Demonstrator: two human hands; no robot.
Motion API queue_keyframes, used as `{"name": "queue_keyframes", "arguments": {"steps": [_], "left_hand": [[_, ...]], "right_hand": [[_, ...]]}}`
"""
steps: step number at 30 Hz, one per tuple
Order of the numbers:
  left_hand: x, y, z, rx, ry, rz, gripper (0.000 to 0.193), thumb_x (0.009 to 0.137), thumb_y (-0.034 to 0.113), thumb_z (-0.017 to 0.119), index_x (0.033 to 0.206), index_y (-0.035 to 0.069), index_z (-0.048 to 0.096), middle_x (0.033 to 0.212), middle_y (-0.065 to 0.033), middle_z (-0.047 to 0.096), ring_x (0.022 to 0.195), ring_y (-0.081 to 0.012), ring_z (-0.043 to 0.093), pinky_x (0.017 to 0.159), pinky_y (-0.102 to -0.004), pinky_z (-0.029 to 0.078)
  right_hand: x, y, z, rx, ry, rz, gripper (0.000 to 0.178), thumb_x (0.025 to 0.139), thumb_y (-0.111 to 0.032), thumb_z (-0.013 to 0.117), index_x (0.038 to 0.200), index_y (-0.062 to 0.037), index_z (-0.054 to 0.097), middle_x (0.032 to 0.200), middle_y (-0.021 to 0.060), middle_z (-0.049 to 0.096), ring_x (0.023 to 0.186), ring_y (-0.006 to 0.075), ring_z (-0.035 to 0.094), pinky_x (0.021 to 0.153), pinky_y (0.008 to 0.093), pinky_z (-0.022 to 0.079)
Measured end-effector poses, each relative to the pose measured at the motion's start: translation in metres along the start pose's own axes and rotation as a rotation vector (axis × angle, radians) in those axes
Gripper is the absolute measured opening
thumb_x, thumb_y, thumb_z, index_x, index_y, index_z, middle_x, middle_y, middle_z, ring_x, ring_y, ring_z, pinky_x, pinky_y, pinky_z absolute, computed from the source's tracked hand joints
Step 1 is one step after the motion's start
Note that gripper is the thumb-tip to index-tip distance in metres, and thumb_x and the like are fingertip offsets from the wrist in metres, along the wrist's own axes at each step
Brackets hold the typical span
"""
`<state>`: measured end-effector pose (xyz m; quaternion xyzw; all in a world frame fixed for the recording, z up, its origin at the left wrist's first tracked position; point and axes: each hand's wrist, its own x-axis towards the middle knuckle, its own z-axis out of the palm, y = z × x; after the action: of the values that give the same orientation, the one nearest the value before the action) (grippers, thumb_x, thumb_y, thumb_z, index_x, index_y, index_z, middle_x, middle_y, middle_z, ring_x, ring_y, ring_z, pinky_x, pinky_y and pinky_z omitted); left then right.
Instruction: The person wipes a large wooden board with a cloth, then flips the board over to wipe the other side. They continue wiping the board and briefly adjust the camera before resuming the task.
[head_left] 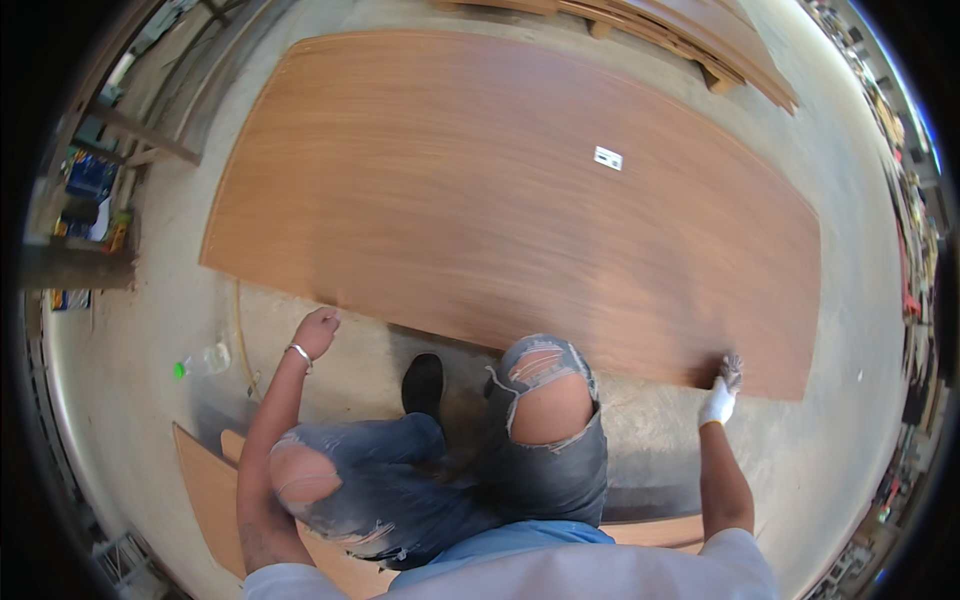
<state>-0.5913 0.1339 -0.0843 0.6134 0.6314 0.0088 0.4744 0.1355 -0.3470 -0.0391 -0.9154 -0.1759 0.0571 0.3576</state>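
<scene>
From afar I saw the brown panel (500,200) at twelve o'clock, its long axis slanting from half past nine to half past three. My left hand (318,332) and gloved right hand (723,388) met its near edge; whether either gripped, I couldn't tell.

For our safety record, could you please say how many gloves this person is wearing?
1: a white-cuffed glove on the right hand; the left hand is bare.

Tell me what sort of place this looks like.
Probably a woodworking workshop or panel store: a large wood-grain panel lies in front of the person, more boards are stacked beyond it, and the floor is bare and grey.
</scene>
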Motion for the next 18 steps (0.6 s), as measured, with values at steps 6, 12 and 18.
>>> {"name": "queue_keyframes", "arguments": {"steps": [6,12,18], "left_hand": [[-0.077,-0.009,0.007,-0.246,0.041,0.019,0.035,0.102,0.019,0.057,0.129,-0.003,0.062,0.106,-0.0123,0.073,0.086,-0.0180,0.071,0.077,-0.0318,0.057],[-0.158,-0.064,0.043,-0.473,0.228,0.002,0.033,0.102,0.014,0.059,0.130,-0.001,0.063,0.105,-0.0124,0.075,0.089,-0.0177,0.072,0.082,-0.0318,0.058],[-0.193,-0.002,0.079,-0.800,0.474,0.085,0.037,0.099,0.015,0.065,0.131,-0.001,0.062,0.106,-0.0141,0.076,0.095,-0.0226,0.074,0.086,-0.0329,0.058]], "right_hand": [[-0.054,-0.152,0.209,-0.433,-0.298,-0.703,0.072,0.084,-0.016,0.072,0.152,-0.0085,0.048,0.160,0.0181,0.040,0.147,0.0469,0.032,0.125,0.0511,0.024],[-0.137,-0.412,0.284,0.020,-1.561,-0.278,0.038,0.091,-0.026,0.070,0.118,0.0006,0.072,0.106,0.0107,0.075,0.099,0.0234,0.069,0.088,0.0350,0.052],[-0.223,-0.494,0.300,-0.030,-1.492,-0.469,0.037,0.092,-0.025,0.067,0.120,-0.0004,0.072,0.109,0.0081,0.073,0.097,0.0164,0.065,0.088,0.0309,0.050]]}}
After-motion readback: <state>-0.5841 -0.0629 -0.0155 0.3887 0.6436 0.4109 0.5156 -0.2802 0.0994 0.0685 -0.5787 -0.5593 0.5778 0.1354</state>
